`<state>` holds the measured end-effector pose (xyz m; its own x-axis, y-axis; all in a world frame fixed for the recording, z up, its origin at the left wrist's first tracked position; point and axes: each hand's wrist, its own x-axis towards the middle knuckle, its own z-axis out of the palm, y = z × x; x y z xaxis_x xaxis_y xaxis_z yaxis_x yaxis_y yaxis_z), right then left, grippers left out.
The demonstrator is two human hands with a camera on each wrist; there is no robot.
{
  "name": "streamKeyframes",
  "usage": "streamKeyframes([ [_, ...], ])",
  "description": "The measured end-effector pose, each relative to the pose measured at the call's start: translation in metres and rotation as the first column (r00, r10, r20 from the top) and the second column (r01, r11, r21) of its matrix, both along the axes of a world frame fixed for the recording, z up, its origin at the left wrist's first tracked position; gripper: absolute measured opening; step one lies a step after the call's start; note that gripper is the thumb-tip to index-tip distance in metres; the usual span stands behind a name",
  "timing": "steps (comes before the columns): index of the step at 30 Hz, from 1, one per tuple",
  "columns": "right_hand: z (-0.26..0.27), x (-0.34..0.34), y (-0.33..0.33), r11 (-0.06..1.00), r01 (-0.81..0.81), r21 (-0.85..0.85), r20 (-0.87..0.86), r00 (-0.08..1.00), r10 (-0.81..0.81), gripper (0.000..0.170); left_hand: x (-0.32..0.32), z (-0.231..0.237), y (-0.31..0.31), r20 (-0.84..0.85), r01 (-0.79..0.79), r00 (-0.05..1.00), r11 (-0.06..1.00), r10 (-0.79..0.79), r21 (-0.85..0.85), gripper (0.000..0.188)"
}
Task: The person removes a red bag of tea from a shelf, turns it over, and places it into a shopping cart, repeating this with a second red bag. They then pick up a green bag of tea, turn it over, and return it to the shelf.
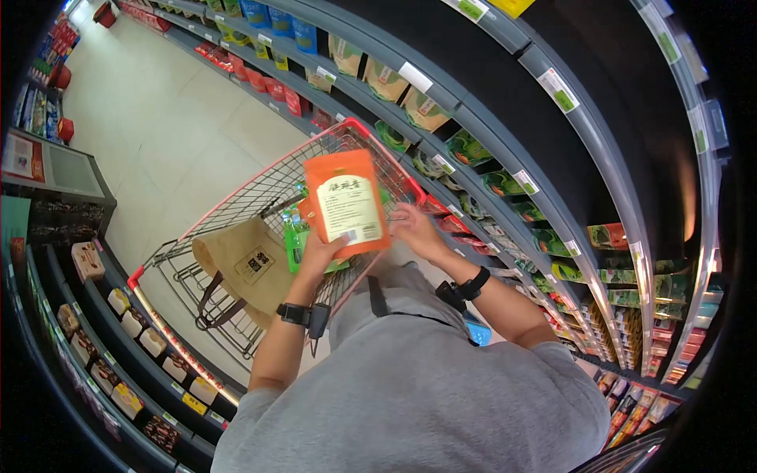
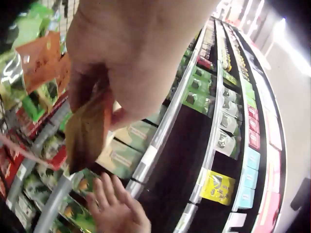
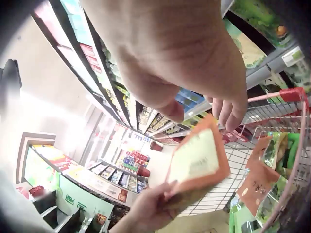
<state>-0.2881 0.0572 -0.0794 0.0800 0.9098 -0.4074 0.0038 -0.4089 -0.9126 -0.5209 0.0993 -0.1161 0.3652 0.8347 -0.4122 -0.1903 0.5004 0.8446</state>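
My left hand [image 1: 319, 254] grips an orange pouch [image 1: 345, 206] by its lower edge, above the shopping cart. A pale label with dark writing and a barcode faces up. In the left wrist view the left hand [image 2: 131, 53] pinches the pouch [image 2: 90, 133] between thumb and fingers. Just beside the pouch, fingers apart and holding nothing, is my right hand [image 1: 418, 230]. The right wrist view shows the right hand [image 3: 175, 68] close above the pouch's [image 3: 199, 158] upper edge. Inside the cart, partly hidden, lie green packages [image 1: 294, 246] and another orange pouch [image 3: 260, 184].
The wire cart [image 1: 236, 193] stands close against shelves on the right, stocked with beige pouches [image 1: 426, 109] and green packs [image 1: 473, 147]. A tan bag [image 1: 251, 264] with dark handles sits in the cart. Lower shelves [image 1: 110, 315] run along the left, beside the tiled aisle floor [image 1: 169, 118].
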Motion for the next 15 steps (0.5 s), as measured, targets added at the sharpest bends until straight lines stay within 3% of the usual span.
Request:
streamKeyframes([
  [1,-0.001,0.003,0.003,1.000,0.025,0.010,0.103,0.994,-0.026,0.035,-0.014,-0.020,0.001,-0.115,0.002,0.993,0.999,0.002,0.041,0.049],
  [4,0.042,0.009,0.016,0.985,-0.172,0.026,-0.112,0.978,0.174,0.031,-0.057,-0.073,-0.002,-0.418,0.037,0.908,0.987,0.034,0.159,0.054],
  [7,0.084,0.003,0.020,0.963,-0.224,0.147,-0.126,0.962,0.243,0.026,-0.071,-0.066,-0.010,-0.781,0.206,0.622,0.952,0.052,0.228,0.058],
  [10,0.110,0.001,0.013,0.945,-0.244,0.217,-0.109,0.956,0.272,0.023,-0.065,-0.082,-0.022,-0.850,0.348,0.522,0.893,0.069,0.286,0.057],
  [12,0.124,0.006,0.005,0.933,-0.281,0.223,-0.083,0.949,0.306,0.022,-0.057,-0.095,-0.030,-0.747,0.425,0.655,0.873,-0.113,0.240,0.044],
  [14,0.133,0.016,-0.008,0.913,-0.346,0.216,-0.045,0.930,0.363,0.021,-0.031,-0.059,-0.032,-0.633,0.519,0.690,0.849,-0.351,0.095,0.036],
  [15,0.131,0.024,-0.015,0.916,-0.329,0.231,-0.052,0.936,0.349,0.021,-0.017,-0.032,-0.028,-0.559,0.548,0.729,0.826,-0.395,0.131,0.030],
])
